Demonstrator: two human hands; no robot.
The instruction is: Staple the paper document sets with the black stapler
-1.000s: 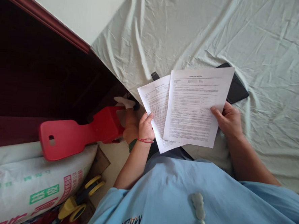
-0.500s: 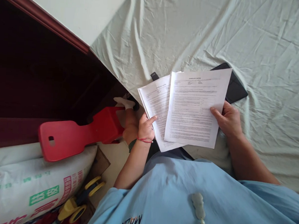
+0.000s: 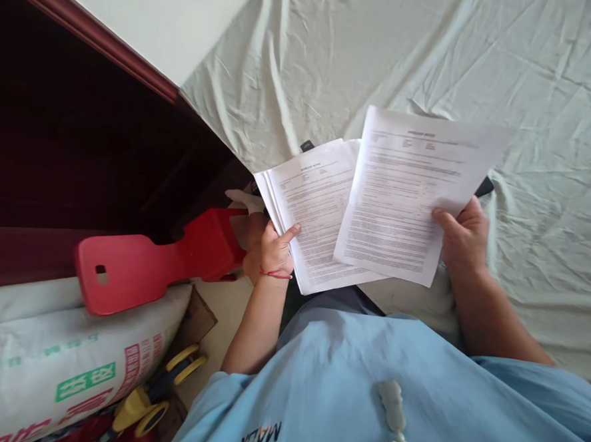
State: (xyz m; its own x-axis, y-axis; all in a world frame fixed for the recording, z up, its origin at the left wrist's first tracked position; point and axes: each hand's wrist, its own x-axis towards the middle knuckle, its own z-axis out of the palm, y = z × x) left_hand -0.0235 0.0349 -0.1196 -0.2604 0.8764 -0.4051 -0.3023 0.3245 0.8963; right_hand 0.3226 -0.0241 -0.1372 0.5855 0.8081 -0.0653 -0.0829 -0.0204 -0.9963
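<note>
My left hand [image 3: 278,248] is closed on the left edge of several printed paper sheets [image 3: 310,215], thumb on top and fingers underneath. A single printed sheet [image 3: 402,194] is pinched at its right edge by my right hand [image 3: 464,238], its thumb on the printed side. That sheet is tilted and overlaps the right part of the sheets in my left hand. Beneath the single sheet lies a black flat device [image 3: 485,186], with only a corner showing. The end of a small dark object [image 3: 307,146] peeks out above the left sheets.
A wrinkled pale bedsheet [image 3: 547,116] spreads ahead and to the right. On the left stand a red plastic chair [image 3: 127,271], a white printed sack [image 3: 31,358] and a yellow wheeled thing [image 3: 138,411]. Dark wooden furniture [image 3: 70,134] rises behind the chair.
My right hand has moved right and slightly away with its single sheet, covering most of the black device. My left hand has shifted a little left, and more of its sheets shows.
</note>
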